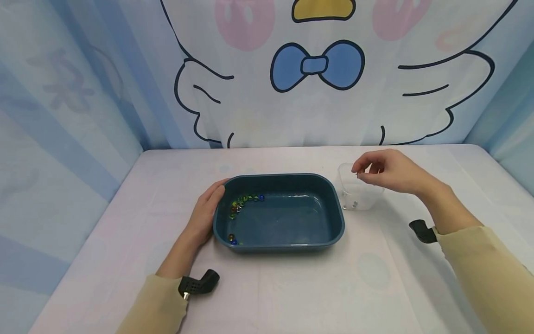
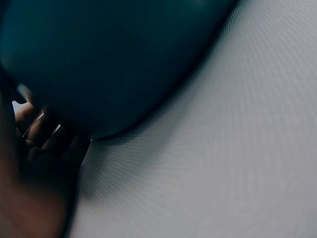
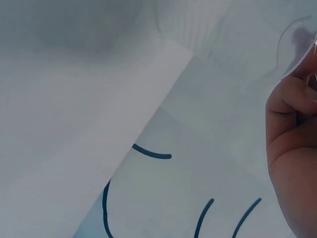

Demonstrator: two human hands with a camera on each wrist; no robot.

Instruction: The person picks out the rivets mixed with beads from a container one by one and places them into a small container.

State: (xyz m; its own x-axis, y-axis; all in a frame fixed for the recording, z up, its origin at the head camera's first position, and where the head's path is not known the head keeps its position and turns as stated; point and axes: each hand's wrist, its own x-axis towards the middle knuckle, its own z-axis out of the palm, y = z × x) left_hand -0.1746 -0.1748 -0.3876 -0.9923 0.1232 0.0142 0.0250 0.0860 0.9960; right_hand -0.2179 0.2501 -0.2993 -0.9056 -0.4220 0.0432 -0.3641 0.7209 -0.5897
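A small reddish marble point(image 1: 358, 175), or what looked like one, sat at the fingertips of the right hand point(image 1: 385, 172), pinched between thumb and forefinger above the near-see-through container point(image 1: 360, 188); whether those fingertips touched its rim I could not tell. A few tiny balls point(image 1: 354, 204) lay on the container's floor. Just beside it stood the dark blue tray point(image 1: 283, 249), with green, amber and blue marbles point(image 1: 245, 198) strung along its left part and a smaller group point(image 1: 232, 239) in the near left corner. The left hand point(image 1: 204, 211) lay against the tray's left end, unclenched, touching wall and rim without clasping. The likeliest mishap was a slip: so small and smooth a ball could shoot from a fingertip pinch and roll across the pale table point(image 1: 267, 297). The container looked light, and no hand steadied it, so a knuckle catching its rim might tip it. A hard push by the left hand could slide the tray into it.
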